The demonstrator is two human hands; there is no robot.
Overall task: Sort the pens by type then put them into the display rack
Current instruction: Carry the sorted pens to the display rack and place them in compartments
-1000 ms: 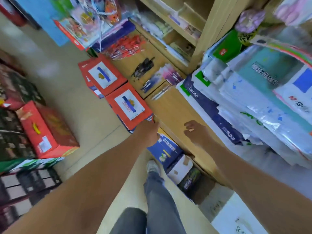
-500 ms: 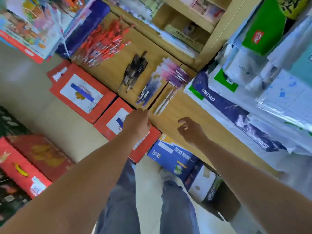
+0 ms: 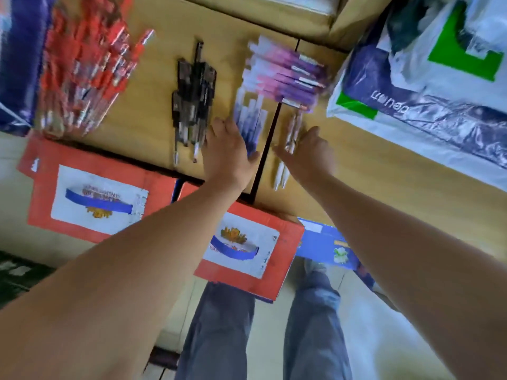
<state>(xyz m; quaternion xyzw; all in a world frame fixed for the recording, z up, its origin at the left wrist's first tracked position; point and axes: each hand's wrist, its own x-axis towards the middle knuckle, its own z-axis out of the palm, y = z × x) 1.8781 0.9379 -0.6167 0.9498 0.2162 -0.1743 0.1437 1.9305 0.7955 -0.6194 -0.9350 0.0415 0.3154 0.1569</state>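
Slim white pens on wooden counter, long axis 12–6 o'clock, lie at 9 o'clock of right hand; fingers extended, empty. Left hand, fingers spread flat, over blue-and-white pens.

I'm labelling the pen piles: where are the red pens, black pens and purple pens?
red pens (image 3: 87, 72), head view, middle of the heap.
black pens (image 3: 193, 100), head view, middle of the bundle.
purple pens (image 3: 290, 78), head view, a purple barrel mid-stack.

Both bare arms stretch toward 12 o'clock. The left hand is palm down with fingers straight. The right hand, at its 3 o'clock, shows loose, blurred fingers.
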